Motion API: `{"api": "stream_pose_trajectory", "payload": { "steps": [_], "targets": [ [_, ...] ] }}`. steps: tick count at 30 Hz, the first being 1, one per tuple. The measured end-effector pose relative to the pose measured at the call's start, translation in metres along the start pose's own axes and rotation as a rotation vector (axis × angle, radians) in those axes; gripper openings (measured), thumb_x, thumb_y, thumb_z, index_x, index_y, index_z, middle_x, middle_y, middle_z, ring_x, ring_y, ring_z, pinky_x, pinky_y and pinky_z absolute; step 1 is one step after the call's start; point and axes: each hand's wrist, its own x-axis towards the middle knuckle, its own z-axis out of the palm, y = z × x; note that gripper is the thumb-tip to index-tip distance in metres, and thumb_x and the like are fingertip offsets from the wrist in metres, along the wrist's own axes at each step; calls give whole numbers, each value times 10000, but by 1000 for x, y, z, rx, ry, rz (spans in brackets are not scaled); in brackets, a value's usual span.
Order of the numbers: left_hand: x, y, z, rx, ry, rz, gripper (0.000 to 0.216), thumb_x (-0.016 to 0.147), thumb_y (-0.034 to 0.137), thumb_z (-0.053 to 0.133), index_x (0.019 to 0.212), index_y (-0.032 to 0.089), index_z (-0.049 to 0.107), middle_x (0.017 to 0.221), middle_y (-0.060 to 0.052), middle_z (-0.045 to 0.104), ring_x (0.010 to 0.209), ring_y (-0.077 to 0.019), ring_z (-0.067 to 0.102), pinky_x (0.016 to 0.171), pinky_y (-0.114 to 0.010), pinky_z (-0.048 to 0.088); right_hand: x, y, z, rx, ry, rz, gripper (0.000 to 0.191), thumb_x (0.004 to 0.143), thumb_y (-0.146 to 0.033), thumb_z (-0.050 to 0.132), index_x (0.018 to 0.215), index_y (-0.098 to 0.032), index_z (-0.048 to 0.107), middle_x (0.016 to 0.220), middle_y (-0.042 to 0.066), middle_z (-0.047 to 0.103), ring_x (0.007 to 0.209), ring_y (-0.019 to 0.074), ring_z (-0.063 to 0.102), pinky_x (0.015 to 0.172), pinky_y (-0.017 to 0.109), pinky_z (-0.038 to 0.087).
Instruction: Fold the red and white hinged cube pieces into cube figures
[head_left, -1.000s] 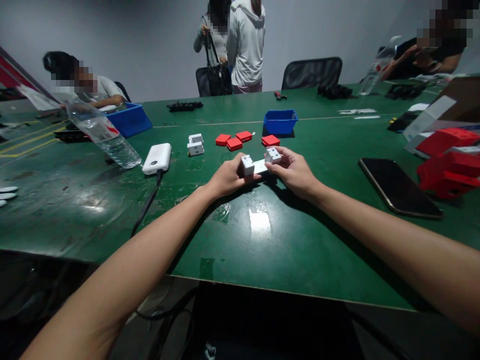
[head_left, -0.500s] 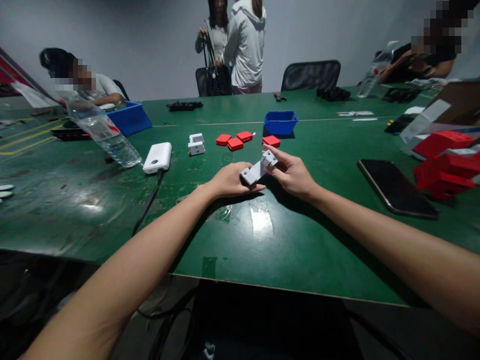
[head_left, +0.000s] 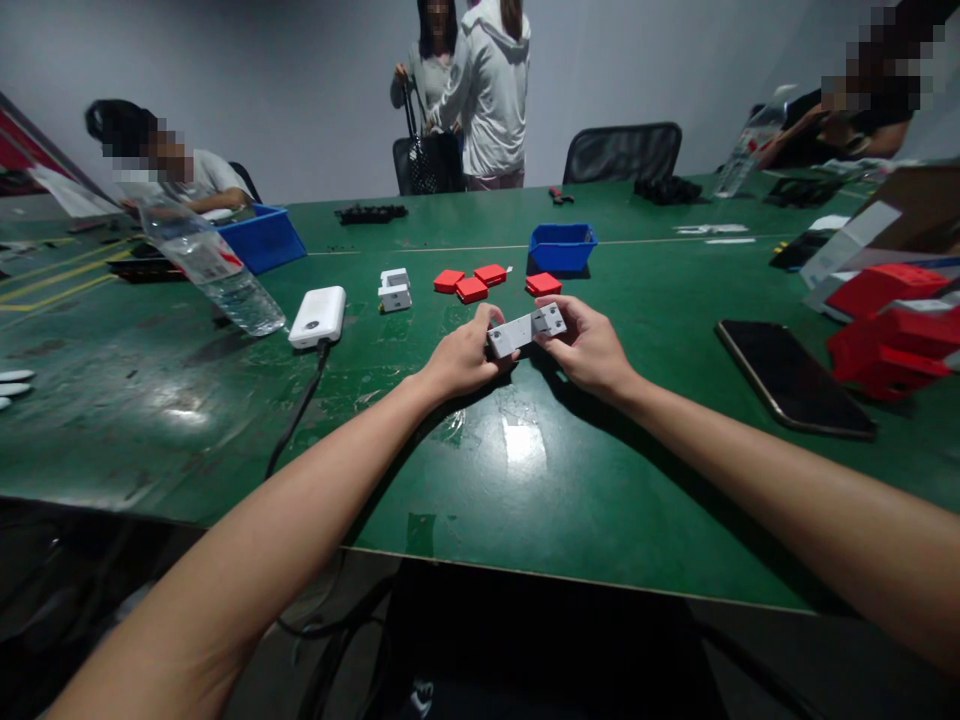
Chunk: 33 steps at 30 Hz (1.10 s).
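Both of my hands hold one white plastic part (head_left: 526,331), a flat bar with a block at each end, just above the green table (head_left: 525,480). My left hand (head_left: 461,358) grips its left end with fingers curled round it. My right hand (head_left: 589,345) pinches its right end. Just beyond lie several red square pieces (head_left: 480,281) and another white part (head_left: 394,290).
A small blue bin (head_left: 561,245) stands behind the red pieces. A white power bank (head_left: 318,316) with a cable and a water bottle (head_left: 206,262) are at the left, a dark phone (head_left: 793,377) and red boxes (head_left: 892,330) at the right. Other people sit and stand around the table.
The white part has been turned in my hands: it was tilted with its left end low, and now lies nearly level with its flat face toward me.
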Motion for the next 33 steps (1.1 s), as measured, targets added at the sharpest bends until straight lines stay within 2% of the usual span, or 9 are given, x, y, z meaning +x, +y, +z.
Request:
{"api": "stream_pose_trajectory", "payload": {
  "steps": [4, 9, 14, 19, 25, 28, 33],
  "targets": [
    [1, -1, 3, 59, 82, -31, 367, 825, 368, 635, 1079, 204, 427, 985, -70, 634, 755, -197, 593, 640, -295, 414, 0, -1, -1, 27, 20, 23, 435, 692, -242, 708, 1110, -172, 610, 1040, 98, 706, 921, 237, 689, 865, 410, 551],
    [4, -6, 3, 40, 185, -22, 336, 868, 364, 605, 1111, 190, 451, 1075, -102, 644, 884, -224, 637, 728, -321, 473, 0, 0, 0, 51, -13, 85, 459, 598, -347, 816, 974, -194, 602, 902, 64, 695, 838, 233, 677, 752, 389, 574],
    [5, -8, 2, 3, 151, -35, 318, 894, 387, 578, 1107, 180, 465, 981, -99, 665, 825, -241, 652, 723, -335, 472, -2, 0, 0, 9, -30, 88, 503, 588, -422, 834, 974, -199, 599, 873, 60, 684, 820, 231, 655, 701, 381, 561],
    [5, -9, 3, 22, 152, -11, 390, 873, 400, 610, 1154, 179, 456, 1053, -108, 646, 864, -237, 630, 745, -338, 467, -3, -2, 0, 72, -24, 66, 492, 643, -334, 788, 1060, -201, 562, 941, 65, 686, 863, 222, 673, 752, 375, 568],
    [5, -10, 3, 54, 117, -10, 377, 847, 387, 640, 1123, 186, 480, 1076, -102, 618, 849, -214, 595, 715, -326, 465, -2, -1, -1, 19, -39, 32, 486, 669, -185, 714, 1128, -195, 553, 1025, 82, 690, 943, 228, 687, 840, 389, 572],
    [4, -9, 3, 58, 115, -9, 352, 859, 393, 625, 1114, 195, 486, 1088, -95, 604, 872, -213, 597, 744, -336, 486, -2, 0, -1, 20, -34, 33, 489, 658, -190, 733, 1118, -193, 567, 1106, 98, 673, 1017, 241, 681, 900, 407, 569],
    [4, -9, 4, 44, 161, -14, 341, 890, 409, 575, 1137, 199, 471, 1138, -107, 598, 976, -239, 614, 835, -374, 513, -4, -5, -1, 76, -39, 61, 513, 630, -274, 805, 1086, -197, 584, 1170, 102, 652, 1023, 246, 684, 808, 362, 615]
  ]
}}
